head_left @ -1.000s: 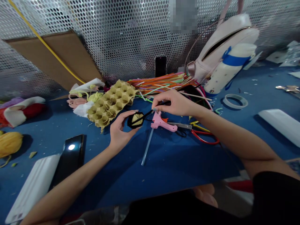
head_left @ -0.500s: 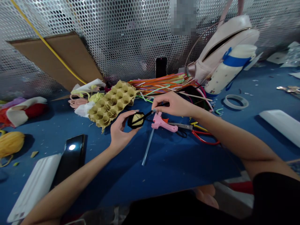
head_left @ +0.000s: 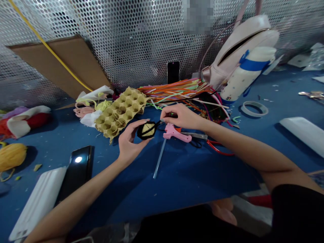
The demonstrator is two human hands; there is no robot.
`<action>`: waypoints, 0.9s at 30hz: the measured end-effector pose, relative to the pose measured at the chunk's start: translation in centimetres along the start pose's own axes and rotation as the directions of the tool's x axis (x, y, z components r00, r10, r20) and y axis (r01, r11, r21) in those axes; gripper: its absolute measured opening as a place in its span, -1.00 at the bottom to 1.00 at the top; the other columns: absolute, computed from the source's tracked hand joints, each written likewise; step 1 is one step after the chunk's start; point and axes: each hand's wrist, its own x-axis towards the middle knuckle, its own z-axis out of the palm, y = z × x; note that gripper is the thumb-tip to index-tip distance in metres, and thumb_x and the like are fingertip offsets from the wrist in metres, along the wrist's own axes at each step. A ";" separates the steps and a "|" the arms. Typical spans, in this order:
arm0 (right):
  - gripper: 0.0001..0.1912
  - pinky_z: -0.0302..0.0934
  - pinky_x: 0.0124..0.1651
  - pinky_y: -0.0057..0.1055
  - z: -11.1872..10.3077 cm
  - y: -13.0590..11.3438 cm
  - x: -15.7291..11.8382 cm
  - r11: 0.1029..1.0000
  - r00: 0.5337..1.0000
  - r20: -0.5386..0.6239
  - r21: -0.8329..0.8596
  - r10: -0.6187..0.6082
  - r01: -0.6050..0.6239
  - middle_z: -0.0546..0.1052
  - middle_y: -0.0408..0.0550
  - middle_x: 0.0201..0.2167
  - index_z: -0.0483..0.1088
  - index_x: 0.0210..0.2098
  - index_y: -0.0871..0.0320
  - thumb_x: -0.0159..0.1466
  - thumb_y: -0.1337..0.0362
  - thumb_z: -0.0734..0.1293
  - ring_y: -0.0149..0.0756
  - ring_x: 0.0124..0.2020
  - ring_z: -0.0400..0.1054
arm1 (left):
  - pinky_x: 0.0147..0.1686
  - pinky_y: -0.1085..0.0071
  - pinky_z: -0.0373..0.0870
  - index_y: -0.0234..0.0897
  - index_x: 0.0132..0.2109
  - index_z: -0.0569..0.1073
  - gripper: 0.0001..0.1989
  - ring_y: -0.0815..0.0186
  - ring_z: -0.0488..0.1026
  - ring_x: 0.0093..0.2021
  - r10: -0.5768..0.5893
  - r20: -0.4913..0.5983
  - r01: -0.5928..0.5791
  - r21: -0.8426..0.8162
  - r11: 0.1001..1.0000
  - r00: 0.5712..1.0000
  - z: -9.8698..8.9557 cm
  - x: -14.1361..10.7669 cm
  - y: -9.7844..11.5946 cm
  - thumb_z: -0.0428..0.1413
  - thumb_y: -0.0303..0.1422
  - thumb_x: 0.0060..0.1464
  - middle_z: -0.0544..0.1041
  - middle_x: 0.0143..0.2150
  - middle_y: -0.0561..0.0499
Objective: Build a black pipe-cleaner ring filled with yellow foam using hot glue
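Observation:
My left hand (head_left: 132,139) grips a small round piece (head_left: 148,130), pale yellow in the middle with a black fuzzy rim and a black strip across it. Thumb and fingers hold it by its edges above the blue table. To its right, my right hand (head_left: 177,116) pinches a thin black strand (head_left: 158,123) that runs from the round piece. Just below my right hand lies a pink glue gun (head_left: 174,132) with a clear glue stick (head_left: 160,158) pointing toward me. Red-handled scissors (head_left: 219,147) lie partly under my right forearm.
Behind my hands are a cardboard egg tray (head_left: 123,111) and a pile of coloured pipe cleaners (head_left: 174,90). A bottle (head_left: 246,76), a pale bag (head_left: 243,45) and a tape roll (head_left: 254,109) are at right. A black phone-like device (head_left: 76,172) and yellow yarn (head_left: 12,157) lie left.
My right hand has shifted slightly left and down, its fingertips now closer to the round piece. Less of the black strand shows between the hands. My left hand has barely moved.

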 end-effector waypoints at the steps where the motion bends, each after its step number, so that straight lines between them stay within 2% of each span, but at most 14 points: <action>1: -0.89 0.17 -0.23 -0.42 0.0 -0.1 0.0 1.000 1.000 0.001 -0.003 0.001 -0.001 0.52 -0.13 -0.43 0.48 -0.35 0.20 0.31 0.34 0.34 -0.38 -0.37 0.33 | 0.26 0.08 0.56 -0.18 0.17 0.52 -0.45 0.09 0.58 0.23 0.002 0.001 -0.002 -0.001 1.000 1.000 0.0 0.0 0.0 0.43 -0.39 0.04 0.61 0.20 -0.17; 9: -0.90 0.16 -0.22 -0.40 0.5 -0.2 -0.1 0.998 0.998 0.027 0.025 0.055 -0.056 0.55 -0.13 -0.41 0.50 -0.32 0.18 0.31 0.32 0.34 -0.35 -0.35 0.33 | 0.24 0.07 0.58 -0.18 0.17 0.52 -0.46 0.09 0.59 0.22 0.024 -0.006 -0.024 0.007 1.000 1.000 0.2 -0.1 0.3 0.43 -0.38 0.04 0.63 0.18 -0.17; 18: -0.90 0.17 -0.25 -0.42 1.0 -0.1 -0.3 0.992 0.996 0.057 0.110 0.063 -0.069 0.52 -0.16 -0.45 0.51 -0.32 0.18 0.28 0.32 0.35 -0.38 -0.39 0.34 | 0.24 0.04 0.58 -0.16 0.16 0.53 -0.47 0.07 0.60 0.21 0.058 0.007 -0.058 0.003 0.998 0.998 0.3 -0.2 1.0 0.43 -0.37 0.04 0.64 0.17 -0.15; 23: -0.92 0.17 -0.25 -0.45 0.8 -0.5 -0.2 0.969 0.992 0.116 0.237 0.047 -0.073 0.50 -0.19 -0.44 0.47 -0.35 0.19 0.26 0.31 0.37 -0.41 -0.39 0.31 | 0.23 0.07 0.61 -0.15 0.17 0.51 -0.45 0.06 0.59 0.23 0.041 0.032 -0.040 -0.044 0.998 0.999 0.2 -0.4 1.9 0.44 -0.38 0.04 0.62 0.19 -0.16; 27: -0.87 0.20 -0.27 -0.47 0.7 -0.9 -0.3 0.916 0.980 0.196 0.387 0.030 -0.105 0.48 -0.18 -0.43 0.44 -0.35 0.20 0.28 0.26 0.40 -0.42 -0.38 0.33 | 0.19 0.08 0.63 -0.13 0.16 0.49 -0.45 0.05 0.59 0.23 0.050 0.030 -0.048 -0.064 0.997 0.998 0.3 -0.2 2.4 0.45 -0.34 0.05 0.63 0.19 -0.16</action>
